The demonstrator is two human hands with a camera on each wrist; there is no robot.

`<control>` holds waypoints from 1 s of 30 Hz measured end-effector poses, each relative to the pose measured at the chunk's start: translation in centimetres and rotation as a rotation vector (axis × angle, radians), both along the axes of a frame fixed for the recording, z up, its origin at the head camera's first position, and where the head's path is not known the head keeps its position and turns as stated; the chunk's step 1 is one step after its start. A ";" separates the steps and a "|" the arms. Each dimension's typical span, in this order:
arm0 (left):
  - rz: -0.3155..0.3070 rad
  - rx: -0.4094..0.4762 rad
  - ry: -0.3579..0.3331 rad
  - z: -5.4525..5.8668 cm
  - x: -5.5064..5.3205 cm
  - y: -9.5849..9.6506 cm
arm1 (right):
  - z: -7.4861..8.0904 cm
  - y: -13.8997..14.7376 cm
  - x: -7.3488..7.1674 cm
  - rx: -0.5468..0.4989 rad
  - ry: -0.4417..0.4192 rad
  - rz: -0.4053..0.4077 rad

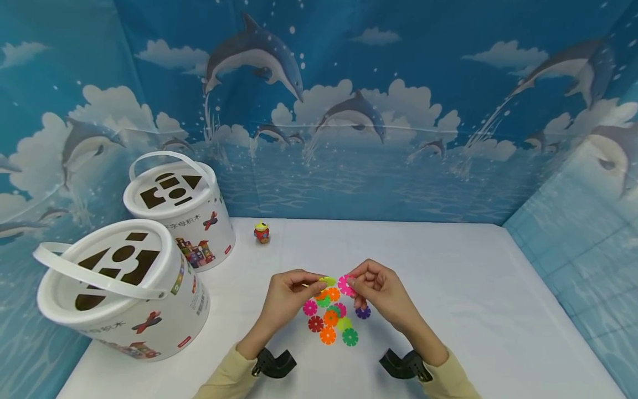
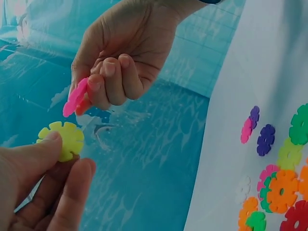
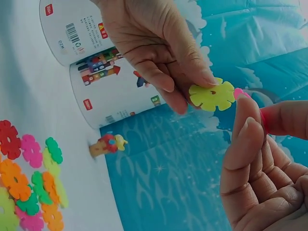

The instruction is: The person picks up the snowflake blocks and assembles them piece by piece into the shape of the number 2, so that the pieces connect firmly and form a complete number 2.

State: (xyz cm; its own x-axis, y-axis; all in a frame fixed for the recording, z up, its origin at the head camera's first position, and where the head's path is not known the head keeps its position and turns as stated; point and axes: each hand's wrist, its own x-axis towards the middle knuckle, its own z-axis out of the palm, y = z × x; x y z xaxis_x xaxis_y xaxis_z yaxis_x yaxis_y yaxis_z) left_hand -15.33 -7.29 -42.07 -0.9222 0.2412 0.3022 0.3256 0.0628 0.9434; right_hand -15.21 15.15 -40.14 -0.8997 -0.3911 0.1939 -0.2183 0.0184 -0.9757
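Between thumb and fingers my left hand (image 1: 287,293) pinches a yellow-green snowflake disc (image 2: 70,140), flower-shaped with notches round its edge. My right hand (image 1: 382,292) pinches a pink snowflake disc (image 1: 345,285), turned nearly edge-on in the left wrist view. Both discs are held up over the table, close to each other, the pink one at an angle to the yellow-green one. Below the hands lies a loose pile of snowflake discs, among them an orange disc (image 1: 327,335), a green disc (image 1: 350,337), a dark red disc (image 1: 315,323) and a purple disc (image 1: 363,312).
Two white lidded buckets with handles stand at the left, a nearer bucket (image 1: 189,310) and a farther bucket (image 1: 219,244). A small red and yellow toy figure (image 1: 261,233) is near the back edge of the white table (image 1: 428,249). A dolphin-print curtain (image 1: 349,177) hangs behind.
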 end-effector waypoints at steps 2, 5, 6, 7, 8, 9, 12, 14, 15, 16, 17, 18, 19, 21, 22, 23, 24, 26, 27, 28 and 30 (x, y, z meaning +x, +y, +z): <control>0.004 -0.026 0.042 0.0 0.1 0.1 | 0.1 -0.1 0.1 0.016 0.004 -0.006; 0.015 -0.060 0.087 0.2 0.3 0.3 | 0.2 -0.1 0.4 0.053 0.009 -0.017; 0.017 -0.070 0.100 0.2 0.3 0.3 | 0.2 -0.2 0.4 0.064 0.010 -0.019; 0.020 -0.082 0.114 0.3 0.4 0.4 | 0.3 -0.2 0.5 0.073 0.009 -0.020; 0.022 -0.091 0.128 0.4 0.5 0.4 | 0.3 -0.2 0.6 0.080 0.006 -0.019; 0.023 -0.100 0.145 0.5 0.6 0.4 | 0.4 -0.2 0.6 0.084 0.003 -0.017; 0.025 -0.119 0.214 1.3 1.1 0.5 | 0.5 -0.2 0.9 0.062 -0.016 0.012; 0.029 -0.120 0.265 2.0 1.5 0.6 | 0.5 -0.2 1.0 0.030 -0.036 0.040; 0.032 -0.119 0.293 2.4 1.8 0.6 | 0.5 -0.2 1.1 0.011 -0.044 0.057; 0.035 -0.116 0.319 2.7 2.0 0.7 | 0.5 -0.2 1.1 -0.006 -0.054 0.071; 0.038 -0.114 0.344 3.1 2.2 0.8 | 0.5 -0.3 1.2 -0.023 -0.059 0.087; 0.040 -0.108 0.360 3.1 2.2 0.8 | 0.5 -0.3 1.2 -0.038 -0.066 0.099; 0.042 -0.106 0.377 3.2 2.2 0.9 | 0.5 -0.3 1.2 -0.052 -0.066 0.112; 0.047 -0.111 0.409 3.4 2.4 1.0 | 0.5 -0.4 1.2 -0.075 -0.061 0.131; 0.050 -0.118 0.420 3.5 2.4 1.0 | 0.5 -0.4 1.2 -0.083 -0.059 0.136; 0.055 -0.126 0.426 3.5 2.5 1.1 | 0.5 -0.4 1.2 -0.093 -0.054 0.147; 0.059 -0.133 0.431 3.5 2.5 1.1 | 0.5 -0.5 1.2 -0.099 -0.056 0.154; 0.063 -0.147 0.441 3.6 2.6 1.2 | 0.5 -0.5 1.1 -0.108 -0.051 0.166; 0.062 -0.149 0.443 3.6 2.7 1.2 | 0.4 -0.5 1.1 -0.111 -0.047 0.171; 0.061 -0.146 0.450 3.6 2.7 1.2 | 0.4 -0.6 1.2 -0.112 -0.044 0.174; 0.060 -0.136 0.477 3.4 2.7 1.2 | 0.4 -0.6 1.2 -0.114 -0.034 0.179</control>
State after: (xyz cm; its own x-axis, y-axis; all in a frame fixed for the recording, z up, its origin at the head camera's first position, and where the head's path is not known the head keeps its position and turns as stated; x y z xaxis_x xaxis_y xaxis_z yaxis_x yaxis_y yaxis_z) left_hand -12.64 -6.05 -38.63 -0.7026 0.2584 0.6630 0.7107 0.2071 0.6724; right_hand -14.03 14.51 -39.70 -0.8248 -0.5225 0.2163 -0.1749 -0.1281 -0.9762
